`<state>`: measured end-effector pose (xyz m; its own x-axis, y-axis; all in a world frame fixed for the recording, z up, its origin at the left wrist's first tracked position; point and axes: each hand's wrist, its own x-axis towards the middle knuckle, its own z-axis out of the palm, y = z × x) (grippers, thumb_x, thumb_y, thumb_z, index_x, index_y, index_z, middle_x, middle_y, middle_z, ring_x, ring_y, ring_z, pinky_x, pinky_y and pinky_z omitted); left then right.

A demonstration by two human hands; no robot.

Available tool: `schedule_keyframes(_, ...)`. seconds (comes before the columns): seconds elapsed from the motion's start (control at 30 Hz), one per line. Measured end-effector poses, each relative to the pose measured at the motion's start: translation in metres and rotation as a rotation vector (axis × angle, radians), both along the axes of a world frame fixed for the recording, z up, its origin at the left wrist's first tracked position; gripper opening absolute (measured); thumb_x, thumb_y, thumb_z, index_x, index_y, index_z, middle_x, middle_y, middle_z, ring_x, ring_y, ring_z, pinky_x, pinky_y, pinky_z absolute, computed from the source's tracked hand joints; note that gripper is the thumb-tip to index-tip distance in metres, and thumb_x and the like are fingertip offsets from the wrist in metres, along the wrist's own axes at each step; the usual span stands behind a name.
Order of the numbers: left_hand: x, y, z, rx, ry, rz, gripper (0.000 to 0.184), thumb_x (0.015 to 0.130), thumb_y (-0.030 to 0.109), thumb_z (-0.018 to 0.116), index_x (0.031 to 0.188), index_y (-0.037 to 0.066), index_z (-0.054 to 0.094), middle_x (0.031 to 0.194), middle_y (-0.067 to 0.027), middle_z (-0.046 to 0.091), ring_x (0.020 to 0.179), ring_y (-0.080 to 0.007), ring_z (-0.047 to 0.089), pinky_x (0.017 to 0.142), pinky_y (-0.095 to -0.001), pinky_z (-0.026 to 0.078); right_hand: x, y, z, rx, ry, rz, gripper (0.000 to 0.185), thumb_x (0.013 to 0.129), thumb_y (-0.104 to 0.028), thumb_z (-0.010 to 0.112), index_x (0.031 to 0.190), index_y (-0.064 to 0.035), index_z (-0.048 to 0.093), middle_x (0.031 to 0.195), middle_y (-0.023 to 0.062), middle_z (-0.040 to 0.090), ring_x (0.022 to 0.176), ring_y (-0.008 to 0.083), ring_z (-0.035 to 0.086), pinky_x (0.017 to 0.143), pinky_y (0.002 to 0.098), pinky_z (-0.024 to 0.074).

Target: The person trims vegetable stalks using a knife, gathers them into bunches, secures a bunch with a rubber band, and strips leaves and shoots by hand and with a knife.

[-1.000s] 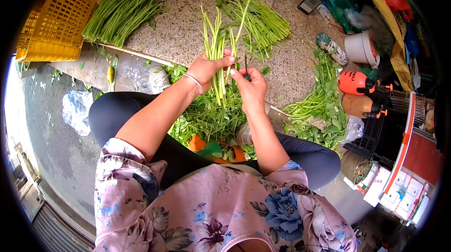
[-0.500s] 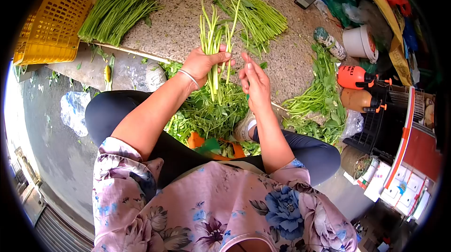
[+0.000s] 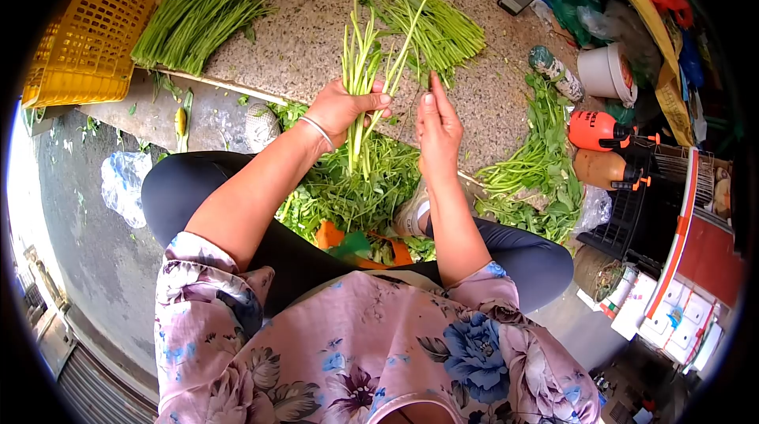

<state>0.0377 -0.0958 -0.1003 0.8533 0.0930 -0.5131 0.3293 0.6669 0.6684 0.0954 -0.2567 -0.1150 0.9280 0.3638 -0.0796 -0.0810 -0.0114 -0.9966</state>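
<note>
My left hand (image 3: 338,112), with a white bangle at its wrist, is closed around a small bunch of pale green vegetable stems (image 3: 360,60). The stems stand upright above the thumb, and their lower ends hang below the fist. One long stem leans out to the right. My right hand (image 3: 439,128) is beside the bunch, apart from it, with thumb and fingers pressed together; what it may hold cannot be made out. Beyond it, a pile of trimmed stems (image 3: 443,33) lies on the speckled stone slab (image 3: 308,37). Below both hands is a heap of loose green leaves (image 3: 348,195).
Another stem pile (image 3: 198,21) lies next to a yellow plastic crate (image 3: 83,37). At right are leafy greens (image 3: 545,163), a red spray bottle (image 3: 589,130), an orange-brown bottle (image 3: 597,168) and a white bucket (image 3: 605,72). A clear plastic bag (image 3: 126,191) rests at left.
My right hand has risen slightly and turned, its fingers now pointing up. The stems in my left hand have tilted to the right and spread a little.
</note>
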Motion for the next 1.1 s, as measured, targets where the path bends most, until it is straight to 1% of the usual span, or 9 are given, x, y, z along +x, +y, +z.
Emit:
schedule_keyframes(0.1,-0.001,0.001,0.0,0.053,0.026,-0.019,0.02,0.078,0.002,0.065,0.095,0.002,0.055,0.08,-0.0081,0.063,0.071,-0.0162,0.063,0.049,-0.0218,0.041,0.007,-0.001,0.015,0.265,0.473,0.144,0.046,0.092,-0.023,0.05,0.134,-0.0121,0.037,0.065,-0.0027,0.04,0.051,0.0054,0.035,0.043,0.0189,0.0283)
schedule_keyframes(0.2,-0.004,-0.001,0.002,0.097,0.017,-0.06,0.02,0.078,0.002,0.065,0.095,0.002,0.055,0.079,-0.0082,0.063,0.07,-0.0162,0.063,0.05,-0.0219,0.042,0.01,0.002,0.016,0.338,0.61,0.241,0.043,0.092,-0.023,0.05,0.132,-0.0143,0.04,0.065,-0.0024,0.041,0.051,0.0049,0.036,0.044,0.0181,0.0285)
schedule_keyframes(0.47,-0.006,0.001,-0.001,0.101,0.04,-0.093,0.02,0.077,0.003,0.067,0.093,0.003,0.056,0.077,-0.0059,0.063,0.068,-0.0152,0.063,0.05,-0.0219,0.042,0.009,-0.007,0.011,0.297,0.512,0.241,0.043,0.091,-0.021,0.052,0.132,-0.0138,0.042,0.062,-0.0061,0.036,0.049,0.0034,0.031,0.042,0.0175,0.0257)
schedule_keyframes(0.63,-0.005,0.002,-0.003,0.145,0.071,-0.119,0.021,0.075,0.003,0.069,0.092,0.004,0.056,0.076,-0.0055,0.063,0.068,-0.0141,0.063,0.048,-0.0214,0.04,0.006,-0.005,0.003,0.001,0.308,0.148,0.042,0.091,-0.021,0.052,0.131,-0.0127,0.043,0.059,-0.0085,0.034,0.047,0.0016,0.028,0.04,0.0179,0.0234)
schedule_keyframes(0.73,-0.005,0.002,-0.003,0.206,0.097,-0.133,0.022,0.074,0.003,0.069,0.091,0.004,0.056,0.075,-0.0048,0.062,0.066,-0.0138,0.063,0.047,-0.0214,0.039,0.01,-0.002,0.002,-0.079,0.417,-0.032,0.043,0.093,-0.023,0.048,0.133,-0.0148,0.039,0.059,-0.0072,0.033,0.045,0.0024,0.028,0.039,0.0181,0.0224)
schedule_keyframes(0.9,-0.007,0.001,-0.004,0.268,0.135,-0.123,0.019,0.073,0.002,0.07,0.087,0.004,0.056,0.072,-0.0042,0.062,0.063,-0.0133,0.062,0.045,-0.0216,0.038,0.004,-0.004,0.013,0.116,0.5,-0.073,0.045,0.092,-0.022,0.049,0.135,-0.0165,0.037,0.061,-0.0069,0.033,0.046,0.0025,0.027,0.04,0.0176,0.0223)
schedule_keyframes(0.97,-0.008,0.001,-0.006,0.3,0.145,-0.118,0.019,0.073,0.002,0.07,0.086,0.004,0.057,0.071,-0.0043,0.062,0.062,-0.0132,0.062,0.044,-0.0216,0.037,-0.002,-0.005,0.014,-0.001,0.188,0.216,0.047,0.09,-0.021,0.054,0.134,-0.0118,0.039,0.072,-0.0038,0.054,0.056,0.0029,0.045,0.048,0.0202,0.0371)
schedule_keyframes(1.0,-0.008,0.001,-0.007,0.317,0.141,-0.133,0.02,0.072,0.001,0.07,0.085,0.003,0.056,0.071,-0.0052,0.062,0.06,-0.0143,0.062,0.044,-0.0231,0.039,0.0,-0.003,0.004,-0.002,0.188,0.214,0.047,0.09,-0.021,0.054,0.134,-0.0118,0.039,0.072,-0.0038,0.054,0.056,0.0029,0.045,0.048,0.0202,0.0371)
schedule_keyframes(1.1,-0.008,0.0,-0.006,0.329,0.136,-0.144,0.021,0.07,0.0,0.071,0.085,0.002,0.056,0.071,-0.0061,0.062,0.059,-0.0155,0.062,0.045,-0.0249,0.041,0.003,0.005,-0.004,-0.123,-0.121,0.312,0.043,0.088,-0.021,0.057,0.128,-0.011,0.047,0.114,0.01,0.059,0.105,0.0159,0.055,0.087,0.024,0.0422)
